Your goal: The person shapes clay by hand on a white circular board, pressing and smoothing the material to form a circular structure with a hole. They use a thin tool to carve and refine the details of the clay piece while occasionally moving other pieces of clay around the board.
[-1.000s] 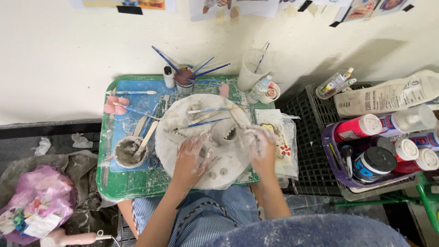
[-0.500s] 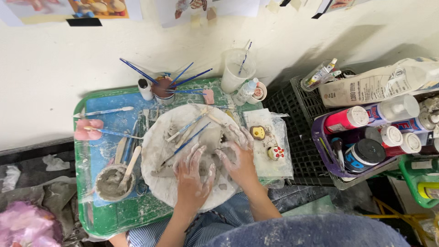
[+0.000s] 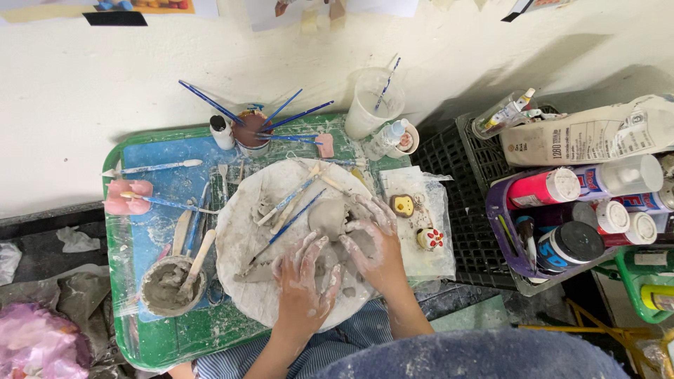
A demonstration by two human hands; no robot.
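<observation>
A round grey clay-smeared board [image 3: 246, 217] lies on a green tray [image 3: 123, 330] in my lap. My left hand [image 3: 302, 281], coated in wet clay, rests flat on the board with its fingers spread. Beside it my right hand [image 3: 368, 242], also clay-covered, cups a rounded lump of grey clay [image 3: 328, 216] near the board's middle. Several blue-handled modelling tools [image 3: 288, 203] lie across the board just left of the lump.
A bowl of clay slip [image 3: 168, 286] with a wooden stick sits at the tray's front left. A cup of brushes [image 3: 251, 132] and a clear plastic cup [image 3: 371, 102] stand at the back. Small painted figures [image 3: 414, 221] rest on plastic. Paint bottles [image 3: 562, 203] fill a crate to the right.
My view has shifted so the tray sits more central. Both hands have drawn in from the board's sides to its middle, the right one now around the clay lump.
</observation>
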